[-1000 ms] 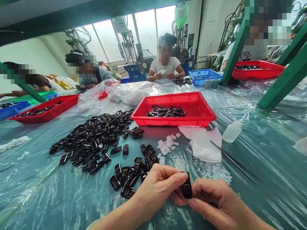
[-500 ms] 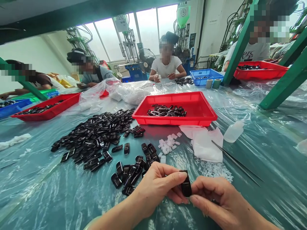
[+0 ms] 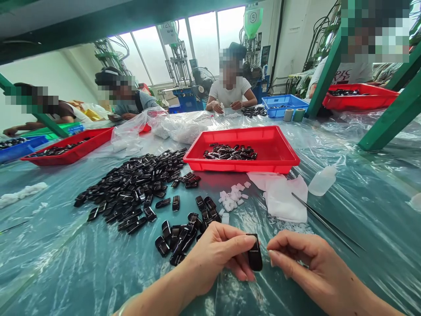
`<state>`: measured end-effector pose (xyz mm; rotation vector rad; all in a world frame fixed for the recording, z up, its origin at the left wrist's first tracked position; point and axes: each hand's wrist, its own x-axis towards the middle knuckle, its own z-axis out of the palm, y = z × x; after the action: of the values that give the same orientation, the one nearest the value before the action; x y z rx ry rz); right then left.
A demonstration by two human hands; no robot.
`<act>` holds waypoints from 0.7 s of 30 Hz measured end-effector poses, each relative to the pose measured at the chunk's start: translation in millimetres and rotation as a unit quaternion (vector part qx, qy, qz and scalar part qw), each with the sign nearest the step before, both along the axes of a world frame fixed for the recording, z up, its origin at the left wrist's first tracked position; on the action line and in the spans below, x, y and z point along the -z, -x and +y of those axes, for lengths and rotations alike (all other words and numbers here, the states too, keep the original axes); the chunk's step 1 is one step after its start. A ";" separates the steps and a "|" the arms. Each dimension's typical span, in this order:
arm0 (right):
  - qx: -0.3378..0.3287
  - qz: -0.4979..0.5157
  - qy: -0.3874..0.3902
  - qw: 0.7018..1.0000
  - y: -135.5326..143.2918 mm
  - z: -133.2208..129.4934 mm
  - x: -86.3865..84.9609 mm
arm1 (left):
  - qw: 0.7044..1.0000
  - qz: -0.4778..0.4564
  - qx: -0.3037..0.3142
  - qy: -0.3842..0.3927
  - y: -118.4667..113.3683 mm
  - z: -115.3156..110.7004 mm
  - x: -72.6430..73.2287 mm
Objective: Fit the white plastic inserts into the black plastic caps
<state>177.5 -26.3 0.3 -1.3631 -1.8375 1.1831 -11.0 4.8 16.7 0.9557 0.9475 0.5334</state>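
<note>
Between the thumb and fingers of my left hand [image 3: 219, 254] is a small glossy black plastic piece [image 3: 255, 258], rounded at its lower end and held nearly upright. Just right of it, apart from the piece, my right hand [image 3: 309, 259] is closed in a pinch; anything between its fingertips is too small or hidden to make out. A small heap of similar black pieces [image 3: 179, 239] lies left of my left hand, with a large pile [image 3: 131, 186] behind it. Small white blocks [image 3: 232, 198] and scattered white bits [image 3: 292, 226] lie beyond my hands.
A red tray [image 3: 243, 167] with black pieces stands ahead. Right of centre lie a white cloth [image 3: 286, 202], tweezers [image 3: 329, 224] and a squeeze bottle [image 3: 322, 181]. A green post [image 3: 388, 118] rises at right. Several people sit around the plastic-covered table, with more trays.
My right hand has drawn slightly right, off the black piece it was touching. My left hand keeps its hold. The whole view has shifted a little.
</note>
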 end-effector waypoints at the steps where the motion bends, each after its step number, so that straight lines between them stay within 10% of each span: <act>1: 0.001 -0.004 -0.007 1.000 0.2 0.2 0.2 | 1.000 0.000 0.000 0.001 0.3 0.0 0.1; 13: 0.085 -0.040 -0.183 0.979 -12.2 10.9 -3.7 | 1.000 0.011 0.000 0.005 -0.1 -0.8 1.0; 21: 0.411 -0.071 -0.348 0.840 -49.7 46.4 -0.2 | 1.000 0.021 -0.011 0.015 -4.3 -8.1 -1.3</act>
<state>227.2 20.2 0.5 -1.5241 -1.2801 -0.0442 -6.7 -3.3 18.0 0.9343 1.0028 0.5176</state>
